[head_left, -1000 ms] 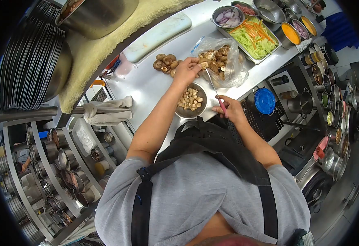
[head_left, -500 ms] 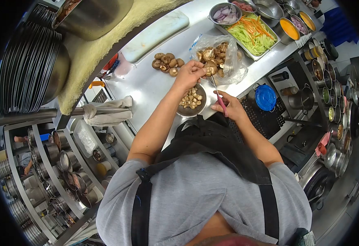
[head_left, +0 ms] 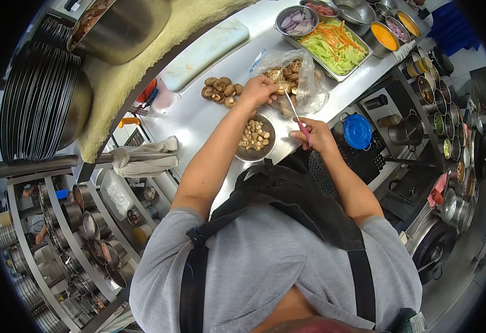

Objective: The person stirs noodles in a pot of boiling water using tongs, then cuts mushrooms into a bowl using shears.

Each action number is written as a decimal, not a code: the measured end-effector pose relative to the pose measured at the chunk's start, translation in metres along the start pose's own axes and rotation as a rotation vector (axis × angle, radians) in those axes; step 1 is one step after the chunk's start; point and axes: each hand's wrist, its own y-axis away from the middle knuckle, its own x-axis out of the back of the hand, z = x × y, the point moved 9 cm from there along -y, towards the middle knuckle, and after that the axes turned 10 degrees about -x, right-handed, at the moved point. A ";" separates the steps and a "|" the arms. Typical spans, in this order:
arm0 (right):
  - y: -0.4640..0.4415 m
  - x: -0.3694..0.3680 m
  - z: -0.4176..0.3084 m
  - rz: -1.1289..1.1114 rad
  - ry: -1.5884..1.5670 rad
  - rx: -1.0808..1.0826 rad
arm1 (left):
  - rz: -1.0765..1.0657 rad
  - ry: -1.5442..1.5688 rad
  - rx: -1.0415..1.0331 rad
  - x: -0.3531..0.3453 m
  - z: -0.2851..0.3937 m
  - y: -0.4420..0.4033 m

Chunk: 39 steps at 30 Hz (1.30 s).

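My left hand (head_left: 259,91) is closed in a pinch on a brown mushroom (head_left: 283,87), held over the near side of a clear plastic bag (head_left: 315,97) of mushrooms. In my right hand (head_left: 316,135) is a small knife (head_left: 303,127) with a pinkish-red handle. Its thin blade points up and left, the tip at the held mushroom; whether it cuts in is too small to tell. Below my left hand stands a metal bowl (head_left: 271,123) with several pale mushroom pieces (head_left: 255,135). Whole mushrooms (head_left: 221,89) lie in a cluster left of my left hand.
A white cutting board (head_left: 207,53) lies at the back left. Behind the bag are a tray of shredded vegetables (head_left: 336,50), a bowl of sliced onion (head_left: 297,21) and an orange-filled container (head_left: 384,36). A cloth (head_left: 146,157) hangs on the left rail; a blue lid (head_left: 357,131) is at right.
My right hand has shifted slightly up and right with the knife. The left hand still pinches a mushroom near the bag. The whole view has moved slightly.
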 end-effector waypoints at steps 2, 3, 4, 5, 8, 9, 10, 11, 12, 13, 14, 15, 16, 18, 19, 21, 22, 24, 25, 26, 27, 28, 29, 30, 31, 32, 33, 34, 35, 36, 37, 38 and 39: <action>-0.004 0.004 0.002 0.003 0.013 -0.016 | -0.029 -0.057 0.005 -0.004 0.001 -0.002; -0.006 0.005 0.005 0.003 0.029 -0.034 | -0.055 -0.112 0.013 -0.006 0.000 -0.003; -0.007 0.004 0.007 -0.001 0.032 -0.034 | -0.050 -0.111 0.014 -0.006 0.004 -0.002; -0.007 0.005 0.008 0.004 -0.021 -0.014 | -0.032 -0.228 -0.024 -0.003 0.011 -0.004; 0.001 0.012 0.011 0.030 -0.066 -0.004 | 0.028 -0.521 -0.178 0.009 0.034 -0.016; 0.003 0.016 0.012 0.048 -0.057 -0.007 | 0.076 -0.701 -0.298 0.016 0.048 -0.019; 0.006 0.017 0.015 0.045 -0.053 -0.008 | 0.080 -0.698 -0.296 0.024 0.057 -0.017; 0.011 0.022 0.012 0.090 -0.010 0.077 | 0.068 -0.619 -0.277 0.036 0.070 -0.014; 0.018 0.024 0.009 0.132 0.029 0.162 | 0.056 -0.544 -0.256 0.050 0.075 -0.010; 0.029 0.024 0.006 0.145 0.043 0.155 | 0.114 -0.500 -0.322 0.070 0.079 -0.009; 0.032 0.022 0.015 0.137 0.036 0.154 | 0.172 -0.459 -0.389 0.093 0.084 -0.008; 0.035 0.025 0.022 0.180 0.052 0.202 | 0.241 -0.487 -0.312 0.121 0.079 -0.007; 0.040 0.028 0.026 0.223 0.068 0.251 | 0.311 -0.514 -0.237 0.147 0.077 -0.005; 0.049 0.024 0.034 0.215 0.053 0.247 | 0.363 -0.673 -0.172 0.189 0.056 -0.002; 0.051 0.022 0.037 0.223 0.104 0.227 | 0.325 -0.756 -0.141 0.205 0.037 -0.007; 0.053 0.016 0.039 0.220 0.139 0.234 | 0.269 -0.941 -0.192 0.221 0.000 -0.012; 0.053 0.013 0.036 0.218 0.140 0.239 | 0.241 -1.004 -0.190 0.218 -0.004 -0.006; 0.054 0.005 0.029 0.219 0.253 0.246 | 0.206 -0.992 -0.078 0.211 -0.022 0.000; 0.059 0.001 0.017 0.227 0.308 0.243 | 0.167 -0.975 0.037 0.205 -0.036 0.003; 0.060 -0.003 0.013 0.229 0.312 0.240 | 0.166 -0.969 0.037 0.200 -0.052 0.002; 0.060 -0.007 0.007 0.226 0.346 0.264 | 0.169 -1.022 -0.016 0.193 -0.063 0.002; 0.060 -0.011 0.001 0.221 0.379 0.290 | 0.173 -1.076 -0.068 0.185 -0.069 0.002; 0.057 -0.013 0.002 0.199 0.409 0.257 | 0.237 -1.045 -0.085 0.179 -0.066 0.008; 0.057 -0.015 -0.001 0.198 0.413 0.258 | 0.240 -1.041 -0.085 0.174 -0.065 0.014; 0.058 -0.017 -0.005 0.196 0.432 0.285 | 0.272 -0.941 -0.085 0.172 -0.063 0.021; 0.059 -0.019 -0.008 0.195 0.450 0.311 | 0.303 -0.840 -0.085 0.172 -0.060 0.027; 0.058 -0.018 -0.008 0.194 0.452 0.311 | 0.304 -0.838 -0.085 0.170 -0.065 0.029; 0.058 -0.019 -0.010 0.204 0.492 0.335 | 0.388 -0.634 -0.142 0.172 -0.065 0.036; 0.059 -0.020 -0.011 0.212 0.529 0.358 | 0.466 -0.430 -0.196 0.175 -0.065 0.043; 0.058 -0.022 -0.010 0.210 0.528 0.356 | 0.467 -0.431 -0.193 0.173 -0.068 0.049; 0.057 -0.024 -0.010 0.206 0.548 0.373 | 0.386 -0.206 -0.133 0.152 -0.053 0.062; 0.057 -0.026 -0.010 0.203 0.568 0.391 | 0.303 0.019 -0.074 0.130 -0.041 0.072; 0.056 -0.028 -0.012 0.202 0.568 0.388 | 0.304 0.020 -0.072 0.122 -0.032 0.080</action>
